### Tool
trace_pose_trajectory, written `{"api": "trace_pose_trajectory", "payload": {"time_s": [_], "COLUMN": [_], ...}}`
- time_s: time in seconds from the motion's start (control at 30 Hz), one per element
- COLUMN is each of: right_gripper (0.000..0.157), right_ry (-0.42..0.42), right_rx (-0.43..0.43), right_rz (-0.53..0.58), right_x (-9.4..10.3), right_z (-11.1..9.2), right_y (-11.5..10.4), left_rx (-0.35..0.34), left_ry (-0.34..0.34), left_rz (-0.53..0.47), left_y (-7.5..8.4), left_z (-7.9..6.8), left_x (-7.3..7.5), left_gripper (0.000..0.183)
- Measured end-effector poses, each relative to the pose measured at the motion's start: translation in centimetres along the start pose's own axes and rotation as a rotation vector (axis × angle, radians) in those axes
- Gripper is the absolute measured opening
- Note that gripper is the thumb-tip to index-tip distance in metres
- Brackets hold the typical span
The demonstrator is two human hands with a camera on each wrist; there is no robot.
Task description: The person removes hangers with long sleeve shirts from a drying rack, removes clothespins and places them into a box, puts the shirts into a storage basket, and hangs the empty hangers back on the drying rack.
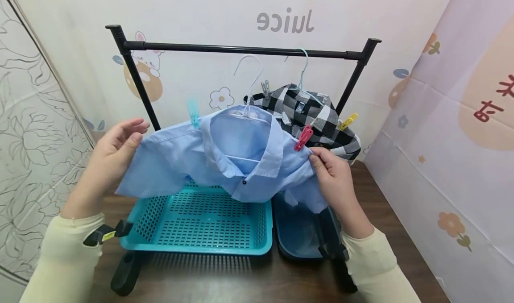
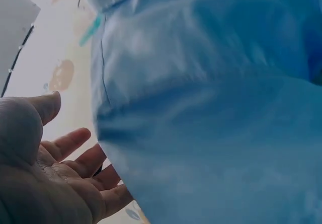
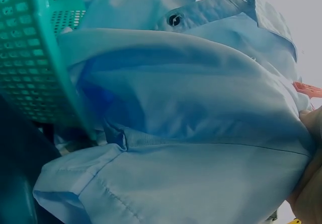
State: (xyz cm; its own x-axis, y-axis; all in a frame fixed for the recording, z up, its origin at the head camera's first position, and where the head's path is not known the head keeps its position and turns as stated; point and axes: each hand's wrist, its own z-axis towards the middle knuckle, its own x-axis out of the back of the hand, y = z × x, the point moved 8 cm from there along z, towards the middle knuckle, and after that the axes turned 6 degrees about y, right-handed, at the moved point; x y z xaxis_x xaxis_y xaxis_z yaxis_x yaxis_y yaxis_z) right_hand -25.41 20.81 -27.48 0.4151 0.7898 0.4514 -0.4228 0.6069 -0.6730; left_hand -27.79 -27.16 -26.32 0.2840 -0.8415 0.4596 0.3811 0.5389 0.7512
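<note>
The light-blue cloth shirt (image 1: 241,135) is in the middle of the head view, on a white hanger (image 1: 247,110). At the right, the right hand (image 1: 335,173) pinches its shoulder, near a pink peg (image 1: 304,138). At the left, the left hand (image 1: 114,151) is loosely spread by the sleeve, not pinching. To straighten it well, tug softly, so the peg likely stays on.

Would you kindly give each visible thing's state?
Blue shirt: on white hanger, clipped
White hanger: off rail
Checked shirt: hanging from rail
Red clip: clamping blue shirt
Turquoise clip: clamping blue shirt
Yellow clip: clamping checked shirt
Basket: upright
Left hand: relaxed
Right hand: pinching blue shirt
</note>
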Motion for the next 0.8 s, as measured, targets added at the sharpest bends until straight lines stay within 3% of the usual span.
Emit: {"api": "trace_pose_trajectory", "payload": {"time_s": [0.2,0.37,0.6,0.8], "right_gripper": [0.021,0.020,0.017,0.017], "right_ry": [-0.013,-0.025,-0.065,-0.079], "right_rx": [0.059,0.064,0.068,0.086], "right_rz": [-0.009,0.011,0.013,0.019], "right_x": [-0.6,-0.9,-1.8,-2.2], "right_z": [-1.2,-2.2,-3.6,-4.5], "right_y": [0.2,0.7,1.1,1.1], "left_rx": [-0.107,-0.216,-0.228,-0.264], "left_ry": [0.037,0.044,-0.022,-0.054], "left_rz": [0.017,0.112,0.165,0.213], "left_y": [1.9,3.0,3.3,3.5], "left_z": [-1.5,-2.7,-4.2,-4.9], "left_x": [-1.5,-2.6,-4.2,-5.3], "left_gripper": [0.048,0.048,0.031,0.028]}}
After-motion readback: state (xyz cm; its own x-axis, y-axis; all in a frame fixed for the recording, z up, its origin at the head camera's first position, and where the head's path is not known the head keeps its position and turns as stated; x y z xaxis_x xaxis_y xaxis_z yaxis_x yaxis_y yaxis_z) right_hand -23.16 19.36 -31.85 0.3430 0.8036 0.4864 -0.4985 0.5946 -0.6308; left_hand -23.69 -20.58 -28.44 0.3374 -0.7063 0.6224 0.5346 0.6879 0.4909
